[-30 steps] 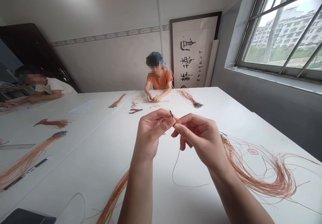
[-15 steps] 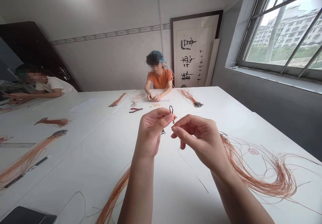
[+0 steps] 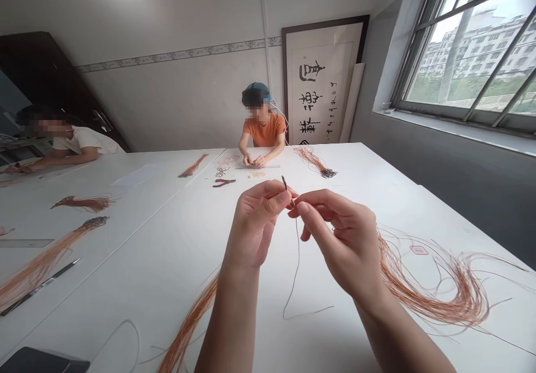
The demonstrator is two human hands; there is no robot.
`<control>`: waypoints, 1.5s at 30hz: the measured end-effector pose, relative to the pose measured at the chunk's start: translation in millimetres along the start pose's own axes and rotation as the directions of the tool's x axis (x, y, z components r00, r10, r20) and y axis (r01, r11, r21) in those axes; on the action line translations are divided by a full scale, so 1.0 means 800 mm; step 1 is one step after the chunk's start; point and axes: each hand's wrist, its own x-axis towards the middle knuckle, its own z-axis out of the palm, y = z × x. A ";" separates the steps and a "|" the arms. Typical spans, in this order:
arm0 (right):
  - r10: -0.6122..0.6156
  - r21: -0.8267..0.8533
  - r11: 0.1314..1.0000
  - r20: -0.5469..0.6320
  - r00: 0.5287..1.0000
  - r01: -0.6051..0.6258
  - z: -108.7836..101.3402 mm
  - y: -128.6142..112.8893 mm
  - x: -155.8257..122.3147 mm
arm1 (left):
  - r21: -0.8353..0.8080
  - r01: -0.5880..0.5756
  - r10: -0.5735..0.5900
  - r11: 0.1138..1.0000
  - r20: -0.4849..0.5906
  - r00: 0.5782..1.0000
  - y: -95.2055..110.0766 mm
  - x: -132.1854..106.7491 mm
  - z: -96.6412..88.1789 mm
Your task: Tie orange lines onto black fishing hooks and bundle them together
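Between the thumb and fingertips of my left hand [image 3: 254,225] is a small dark loop [image 3: 284,182], seen nearly edge-on, its tip rising above the fingers. My right hand [image 3: 341,230] meets it from the right, thumb and forefinger pinched together at the loop's lower end, where a bit of orange shows. From that spot a thin line [image 3: 297,256] hangs down and bends to the right near the table. What exactly lies between the right fingertips is too small to make out.
On the white table [image 3: 176,250] are bundles of orange line, one beside my right forearm [image 3: 452,300] and one by my left [image 3: 195,311]. Red-handled pliers [image 3: 224,183] lie farther off. A person in orange [image 3: 263,132] works opposite; another person [image 3: 90,141] leans at the left.
The dark loop has turned from showing its opening to nearly edge-on. My right fingers have closed in beside the left ones, and the thin line now hangs straighter down.
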 end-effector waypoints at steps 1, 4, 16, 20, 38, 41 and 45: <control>0.012 0.013 1.000 0.003 1.000 -0.012 0.000 0.000 0.000 | -0.002 0.004 -0.004 1.000 0.009 1.000 0.000 0.000 0.000; 0.071 0.093 0.993 0.028 0.997 -0.073 0.000 0.001 0.002 | -0.011 0.016 -0.015 1.000 0.035 0.999 -0.001 0.001 0.001; 0.171 0.296 0.938 0.069 0.983 -0.184 -0.002 0.002 0.007 | 0.058 -0.014 0.016 0.998 -0.034 0.999 -0.005 0.005 -0.007; 0.249 0.449 0.828 0.242 0.938 -0.336 -0.003 0.010 0.013 | 0.033 -0.025 0.026 0.999 -0.008 1.000 -0.003 0.005 -0.005; 0.237 0.504 0.757 0.380 0.894 -0.415 0.002 0.027 0.018 | 0.050 -0.091 0.090 0.995 0.037 0.995 0.004 -0.001 -0.012; 0.175 0.450 0.844 0.282 0.943 -0.291 0.003 0.024 0.014 | 0.115 -0.118 0.122 0.986 -0.031 0.992 0.004 -0.001 -0.012; 0.157 0.409 0.879 0.233 0.960 -0.243 0.005 0.020 0.009 | 0.155 -0.101 0.111 0.983 -0.057 0.992 0.004 -0.003 -0.008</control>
